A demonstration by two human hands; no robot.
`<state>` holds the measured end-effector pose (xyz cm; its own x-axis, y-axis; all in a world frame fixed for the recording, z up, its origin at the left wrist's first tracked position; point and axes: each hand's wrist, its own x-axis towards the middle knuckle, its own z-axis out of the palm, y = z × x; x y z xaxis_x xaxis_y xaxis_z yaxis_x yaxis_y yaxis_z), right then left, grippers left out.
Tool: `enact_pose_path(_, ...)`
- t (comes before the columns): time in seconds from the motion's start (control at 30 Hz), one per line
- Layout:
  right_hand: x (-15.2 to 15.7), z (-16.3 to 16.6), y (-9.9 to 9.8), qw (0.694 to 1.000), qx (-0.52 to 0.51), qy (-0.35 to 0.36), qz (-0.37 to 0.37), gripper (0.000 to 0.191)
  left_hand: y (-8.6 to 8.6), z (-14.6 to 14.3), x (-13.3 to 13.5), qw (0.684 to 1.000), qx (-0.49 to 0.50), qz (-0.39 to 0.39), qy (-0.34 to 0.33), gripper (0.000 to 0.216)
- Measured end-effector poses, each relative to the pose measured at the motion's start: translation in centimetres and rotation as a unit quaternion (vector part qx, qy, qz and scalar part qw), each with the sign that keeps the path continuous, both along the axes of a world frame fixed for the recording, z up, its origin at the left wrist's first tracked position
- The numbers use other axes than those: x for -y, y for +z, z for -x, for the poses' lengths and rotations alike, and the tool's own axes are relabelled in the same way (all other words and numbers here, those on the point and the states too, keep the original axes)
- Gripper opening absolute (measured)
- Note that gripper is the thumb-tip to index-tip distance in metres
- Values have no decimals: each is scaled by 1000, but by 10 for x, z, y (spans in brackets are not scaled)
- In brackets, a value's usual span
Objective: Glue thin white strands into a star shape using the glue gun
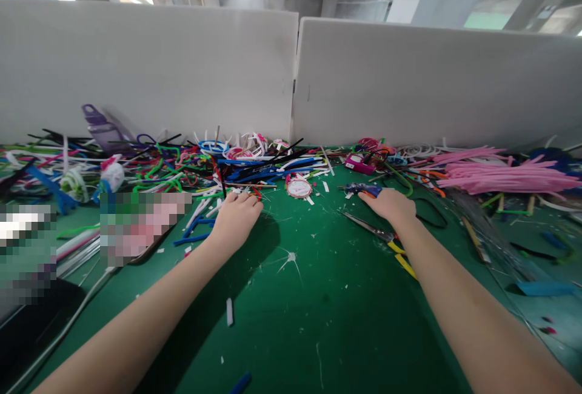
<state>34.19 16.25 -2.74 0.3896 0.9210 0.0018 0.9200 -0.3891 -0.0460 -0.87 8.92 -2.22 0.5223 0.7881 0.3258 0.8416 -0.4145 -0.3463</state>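
Observation:
My left hand (pixel 239 217) is at the near edge of a pile of coloured pipe cleaners (pixel 268 168), its fingers bent down and closed. Their tips are hidden, so what they hold does not show. A black pipe cleaner (pixel 222 179) rises just beside the knuckles. To the right, my right hand (pixel 391 205) is closed on a dark blue glue gun (pixel 361 189), whose narrow tip points left. Scissors with yellow handles (pixel 382 235) lie open just below that hand. Between both hands, farther back, sits a small round white piece with a reddish rim (pixel 299 188).
Grey panels (pixel 150 73) stand behind the green tabletop (pixel 291 321). A purple bottle (pixel 102 127) leans at back left. Pink pipe cleaners (pixel 504 174) are heaped right. A phone-like, pixelated object (pixel 145 227) trails a white cable (pixel 86 303). Dried glue (pixel 291 257) marks the table.

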Motion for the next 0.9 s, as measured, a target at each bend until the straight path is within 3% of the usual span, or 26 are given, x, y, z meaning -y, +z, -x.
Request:
enact_pose_path(0.17, -4, -2, -4, 1000, -20, 6, -12, 60, -1, -1, -2, 1000, -2, 13, -4, 13)
enact_pose_path(0.3, 4, 1, 3, 996, -27, -22, -81, 61, 0, -1, -2, 1000, 6, 2, -5, 15)
enact_pose_path(0.43, 21, 14, 16, 981, -45, -23, -189, 55, 0, -4, -4, 997, 79, -20, -5, 16)
enact_pose_path(0.53, 34, 33, 19, 973, -75, 10, -218, 53, -1, -11, -7, 987, 159, 0, -8, 14)
enact_pose_path(0.73, 52, 70, -5, 967, -73, 114, -215, 58, -14, -16, -14, 976, 216, 33, -9, 12)
enact_pose_path(0.9, 56, 72, -20, 950, -70, 172, -251, 51, -24, -6, -15, 976, 215, 8, -25, 15)
